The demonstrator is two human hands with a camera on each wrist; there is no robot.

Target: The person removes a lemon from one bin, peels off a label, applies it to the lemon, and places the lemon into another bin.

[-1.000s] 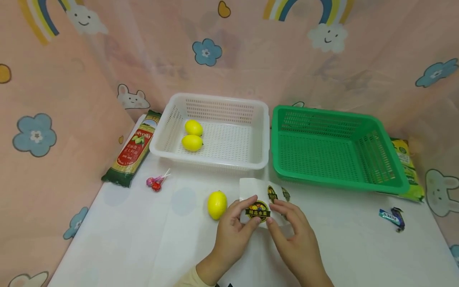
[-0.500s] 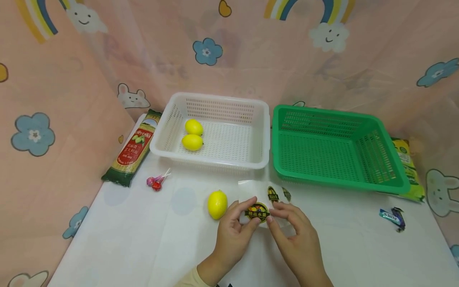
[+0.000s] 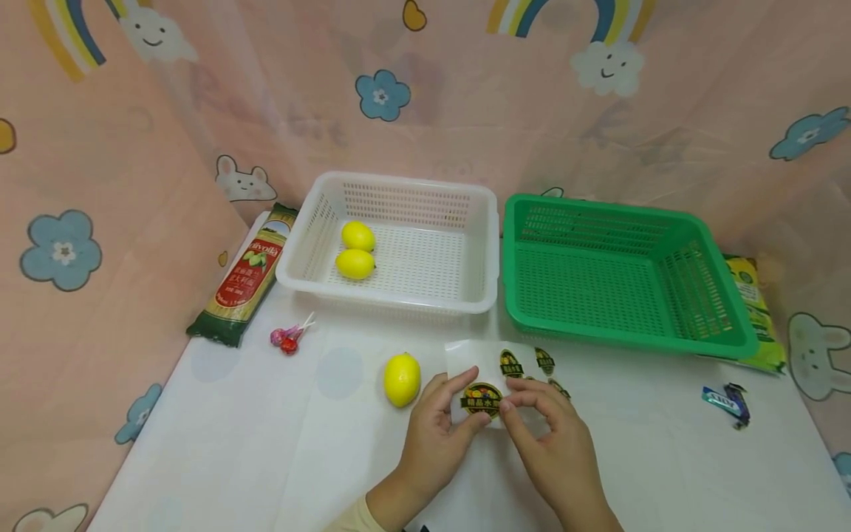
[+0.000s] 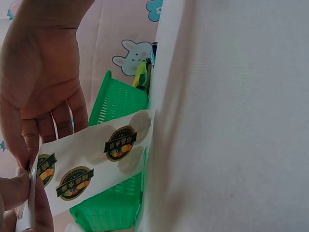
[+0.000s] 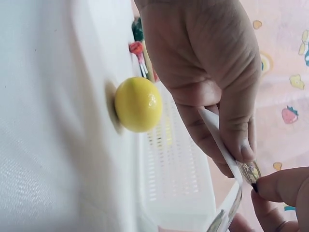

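My left hand point(image 3: 432, 428) holds a white sheet of round fruit stickers point(image 3: 479, 353) between thumb and fingers. One black-and-gold sticker point(image 3: 482, 397) lies at the bent edge of the sheet. My right hand point(image 3: 560, 440) pinches that sticker's right edge with thumb and index finger. In the right wrist view the sticker point(image 5: 250, 170) stands partly away from its backing, with the right fingertips on its dark edge. The left wrist view shows several more stickers on the sheet point(image 4: 96, 166). A yellow lemon point(image 3: 402, 380) lies on the table just left of my left hand.
A white basket point(image 3: 392, 297) with two lemons point(image 3: 356, 264) stands behind, beside a green basket point(image 3: 631, 340). Spaghetti point(image 3: 246, 277) and lollipops point(image 3: 289, 340) lie at left. Small wrapped candies point(image 3: 727, 404) and a green-yellow packet point(image 3: 758, 318) are at right.
The sticker sheet has shifted and tilted slightly, so more of its stickers show beyond my right hand. Both hands stay nearly in place, and the lemon and baskets have not moved.
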